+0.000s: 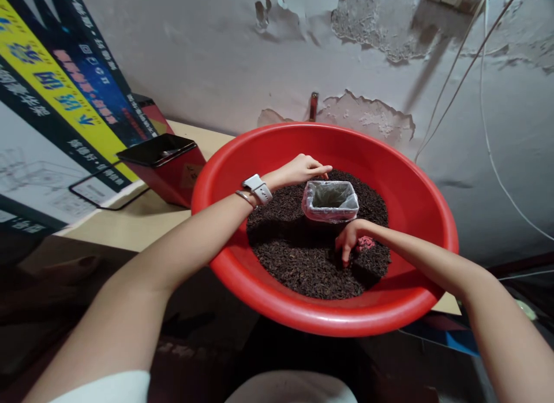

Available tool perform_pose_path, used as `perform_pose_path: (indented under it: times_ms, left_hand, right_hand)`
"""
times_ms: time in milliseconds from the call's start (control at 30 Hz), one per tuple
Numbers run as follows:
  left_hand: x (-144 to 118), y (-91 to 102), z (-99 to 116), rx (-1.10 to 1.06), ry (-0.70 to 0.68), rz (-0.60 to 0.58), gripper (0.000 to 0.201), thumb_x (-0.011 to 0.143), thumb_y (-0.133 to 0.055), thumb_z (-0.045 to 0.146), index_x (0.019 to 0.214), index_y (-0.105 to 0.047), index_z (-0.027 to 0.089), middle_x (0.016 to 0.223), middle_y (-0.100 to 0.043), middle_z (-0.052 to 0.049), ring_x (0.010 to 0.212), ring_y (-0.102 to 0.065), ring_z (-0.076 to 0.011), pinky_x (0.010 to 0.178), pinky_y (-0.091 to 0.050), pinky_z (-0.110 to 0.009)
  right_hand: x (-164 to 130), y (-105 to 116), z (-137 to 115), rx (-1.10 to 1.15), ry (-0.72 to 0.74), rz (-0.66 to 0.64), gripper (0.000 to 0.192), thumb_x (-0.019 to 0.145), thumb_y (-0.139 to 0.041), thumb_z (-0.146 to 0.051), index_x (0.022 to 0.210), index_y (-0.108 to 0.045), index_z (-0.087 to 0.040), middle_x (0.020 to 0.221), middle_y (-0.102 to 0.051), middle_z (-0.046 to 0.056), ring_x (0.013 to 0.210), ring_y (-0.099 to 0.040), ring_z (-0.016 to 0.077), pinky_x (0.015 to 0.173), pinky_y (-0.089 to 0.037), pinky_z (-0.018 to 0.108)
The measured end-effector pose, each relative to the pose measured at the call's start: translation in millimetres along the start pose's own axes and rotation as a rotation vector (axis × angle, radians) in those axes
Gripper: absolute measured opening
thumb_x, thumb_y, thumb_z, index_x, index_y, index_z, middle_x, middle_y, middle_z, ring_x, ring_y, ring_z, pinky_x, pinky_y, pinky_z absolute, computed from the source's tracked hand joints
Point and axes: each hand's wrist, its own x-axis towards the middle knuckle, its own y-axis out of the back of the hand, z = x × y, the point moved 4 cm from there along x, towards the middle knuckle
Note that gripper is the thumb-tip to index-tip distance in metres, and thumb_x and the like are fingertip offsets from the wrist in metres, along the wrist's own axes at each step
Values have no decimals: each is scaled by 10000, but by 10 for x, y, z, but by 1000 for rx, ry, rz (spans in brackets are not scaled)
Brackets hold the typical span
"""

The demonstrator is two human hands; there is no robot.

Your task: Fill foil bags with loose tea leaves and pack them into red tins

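A plastic-lined box [331, 202] stands in a heap of dark, dry bits [320, 276] that look like loose tea leaves, inside a big red basin [329, 322]. Just behind the box's back left corner, my left hand [300, 169] is stretched out with nothing visible in it. It wears a watch with a pale strap and a bangle. My right hand [350, 238] points its fingers down at the leaves, in front of the box, and I see nothing held. A pinkish-red patterned thing [366, 243] lies by its wrist, partly hidden.
Left of the basin stands a red tin with a black top [167, 160] on a pale table [130, 221]. Large printed cartons [64, 108] lean behind it. Cables [485, 103] hang down the peeling wall on the right.
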Motion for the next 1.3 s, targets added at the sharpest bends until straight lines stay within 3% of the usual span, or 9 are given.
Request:
perform_pose_path:
  times_ms: [100, 167, 267, 400, 567, 667, 867, 1133, 1300]
  left_hand:
    - [6, -6, -4, 1, 0, 0, 410, 907, -547, 472, 817, -785, 151, 815, -765, -77, 718, -642, -152, 695, -424, -247]
    - [8, -1, 0, 10, -5, 3, 407, 907, -540, 469, 816, -784, 155, 809, -765, -73, 716, -641, -152, 695, -424, -248]
    - [9, 15, -4, 29, -7, 12, 419, 906, -526, 475, 821, -785, 156, 790, -761, -69, 696, -629, -146, 682, -418, -249]
    - [13, 22, -41, 15, -5, 28, 433, 884, -544, 512, 803, -781, 159, 688, -728, -52, 635, -591, -138, 654, -411, -253]
    - [26, -3, -72, -9, -38, 32, 434, 860, -561, 533, 755, -761, 162, 610, -677, -26, 608, -561, -132, 632, -398, -255]
    - [26, -12, -75, 1, -51, 20, 434, 865, -551, 523, 753, -748, 153, 595, -651, -18, 601, -543, -129, 627, -383, -259]
    - [16, -3, -89, 16, -61, 11, 431, 876, -540, 507, 736, -726, 145, 567, -607, -7, 607, -526, -127, 631, -369, -264]
    - [20, -14, -140, 79, -30, -3, 412, 860, -581, 508, 769, -732, 136, 615, -640, -18, 624, -546, -127, 629, -378, -250]
    - [14, -23, -132, 108, -16, -32, 357, 840, -610, 454, 842, -753, 126, 741, -711, -53, 676, -577, -133, 659, -397, -250]
  right_hand:
    - [132, -35, -172, -17, -30, -300, 371, 502, -829, -404, 734, -685, -154, 629, -605, -56, 553, -492, 75, 482, -353, 189]
    - [56, 20, -376, 65, 123, -265, 336, 613, -779, -393, 836, -686, -159, 710, -622, -49, 648, -516, 81, 559, -378, 185]
    - [-184, 153, -623, 213, 335, -56, 268, 694, -730, -351, 875, -667, -163, 801, -635, -28, 731, -529, 95, 637, -399, 202]
    - [-425, 391, -695, 542, 496, 318, 215, 701, -684, -342, 809, -603, -175, 729, -575, -34, 623, -478, 87, 566, -374, 208]
    - [-481, 700, -458, 914, 477, 868, 232, 720, -632, -375, 786, -494, -200, 618, -462, -68, 473, -380, 66, 427, -264, 195]
    - [-479, 793, -331, 1066, 427, 1044, 176, 762, -579, -312, 875, -495, -206, 676, -540, -51, 497, -466, 83, 435, -319, 199]
    - [-515, 842, -346, 1150, 551, 1031, 213, 797, -548, -306, 975, -580, -193, 908, -668, 5, 767, -630, 152, 629, -491, 270]
    - [-627, 827, -362, 1010, 538, 973, 300, 853, -518, -436, 972, -655, -198, 1137, -680, 37, 989, -627, 173, 836, -479, 295]
    - [-609, 838, -320, 962, 582, 993, 336, 770, -647, -506, 881, -677, -190, 1065, -693, 51, 1003, -635, 197, 852, -480, 325]
